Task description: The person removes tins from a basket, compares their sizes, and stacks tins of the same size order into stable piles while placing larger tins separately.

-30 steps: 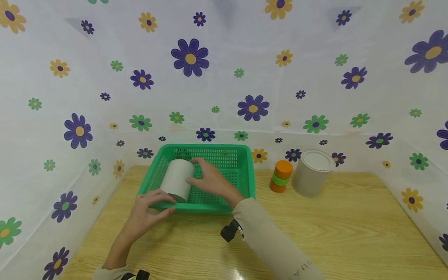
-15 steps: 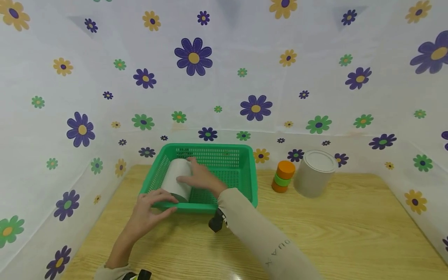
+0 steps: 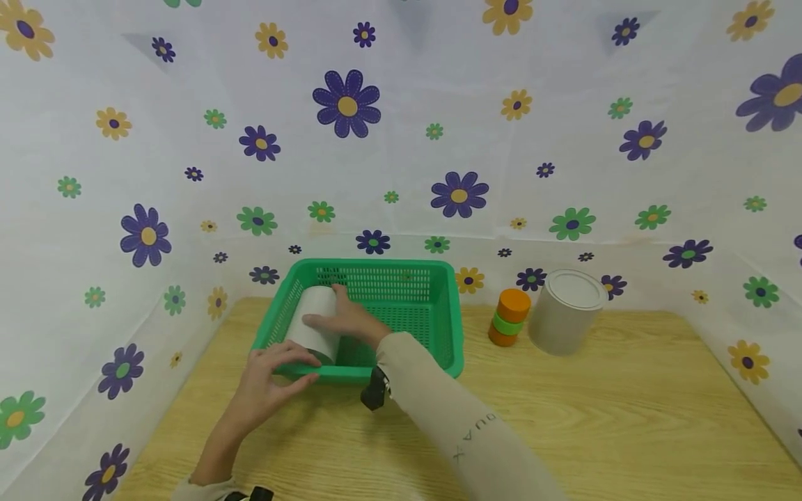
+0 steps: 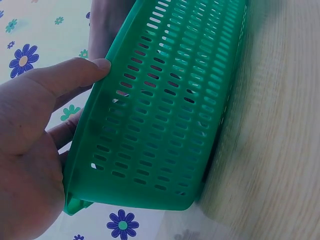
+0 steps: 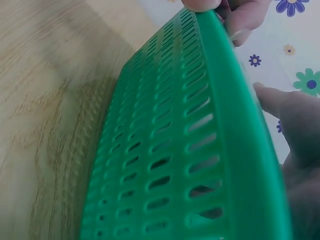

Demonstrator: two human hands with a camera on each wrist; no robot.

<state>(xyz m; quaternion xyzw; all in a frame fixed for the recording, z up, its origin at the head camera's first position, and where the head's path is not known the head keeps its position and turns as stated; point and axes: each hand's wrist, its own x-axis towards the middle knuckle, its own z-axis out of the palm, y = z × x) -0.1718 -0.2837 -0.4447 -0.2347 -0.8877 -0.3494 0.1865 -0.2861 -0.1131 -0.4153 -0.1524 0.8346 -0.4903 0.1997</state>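
A green plastic basket stands on the table. Inside its left part a plain white can appears to lie on its side, its near end in shadow. My left hand pinches the near rim at the left; in the left wrist view the thumb rests on the rim and the other fingers go behind the wall. My right hand reaches over the near rim and holds the can from its right side, thumb on top. In the right wrist view the basket wall hides the can, and part of my right hand shows.
Right of the basket stands an orange container with a green band. A light grey lidded can is just beside it. The wooden table meets flower-patterned white cloth at the back and sides.
My right hand has moved left, from the can's right edge onto the can. My left hand stays on the basket rim, and the can has barely shifted.
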